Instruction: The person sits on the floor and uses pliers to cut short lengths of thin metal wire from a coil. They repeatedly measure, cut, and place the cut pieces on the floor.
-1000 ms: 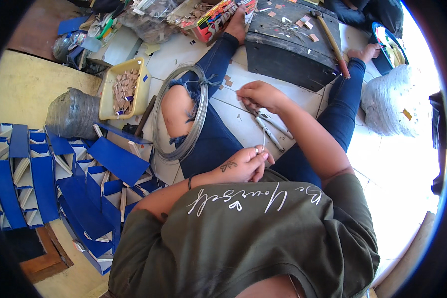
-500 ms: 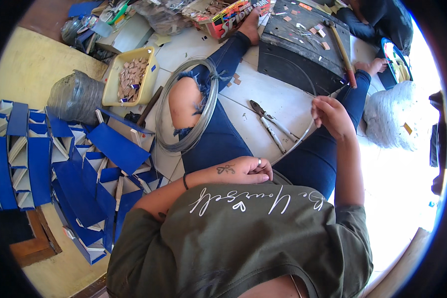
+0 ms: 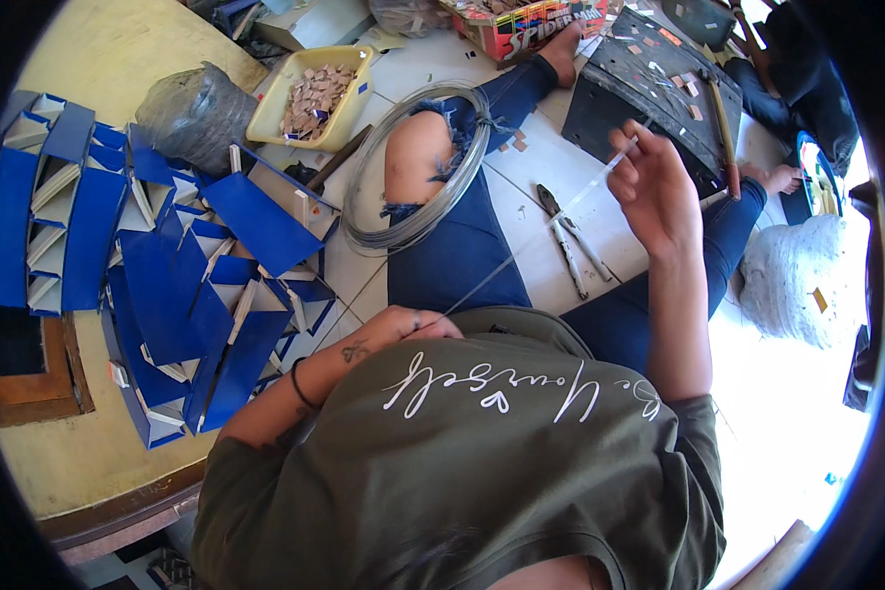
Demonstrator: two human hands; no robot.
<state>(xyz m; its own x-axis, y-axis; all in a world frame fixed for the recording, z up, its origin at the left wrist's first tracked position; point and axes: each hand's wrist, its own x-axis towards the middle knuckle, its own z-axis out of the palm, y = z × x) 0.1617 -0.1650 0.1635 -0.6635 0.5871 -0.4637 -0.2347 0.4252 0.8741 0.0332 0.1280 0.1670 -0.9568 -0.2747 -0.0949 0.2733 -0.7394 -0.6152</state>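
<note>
I sit on a tiled floor with my legs stretched out. My left hand (image 3: 403, 329) is closed near my chest on one end of a thin, pale wire (image 3: 521, 251). The wire runs taut up and to the right to my right hand (image 3: 654, 187), which pinches its other end above my right leg. A coil of grey wire (image 3: 364, 216) lies looped around my left knee. A pair of pliers (image 3: 565, 241) rests on the floor between my legs, below the stretched wire.
A pile of folded blue card pieces (image 3: 206, 275) lies left. Behind it are a yellow tray (image 3: 265, 118) of small cut bits and a grey plastic bag (image 3: 192, 113). A black board (image 3: 649, 88) lies by my feet, a white sack (image 3: 796, 280) and another person (image 3: 806, 88) right.
My right hand has lifted from the floor near the pliers and moved up and right, drawing the wire taut. My left hand has stayed by my chest.
</note>
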